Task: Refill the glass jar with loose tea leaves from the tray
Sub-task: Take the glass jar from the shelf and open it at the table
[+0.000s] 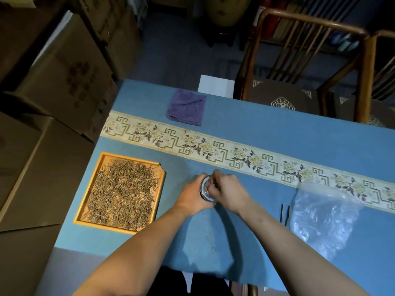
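Left hand [191,196] wraps the glass jar [207,189] on the table [267,146], right hand [226,190] pinching at its mouth (tray [85,201] sits left); a careless twist could tip it.

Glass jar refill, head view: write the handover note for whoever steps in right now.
Left hand: wrapped around the side of the glass jar, steadying it upright on the blue table.
Right hand: fingers at the jar's mouth; whether they hold a lid or leaves is hidden.
Tray: left of the jar, apart from it, still heaped with tea leaves.
Clear plastic bag lies to the right, purple cloth at the far edge.
Done: jar in place.
Left: move the leaves into the jar; its fill level cannot be read.
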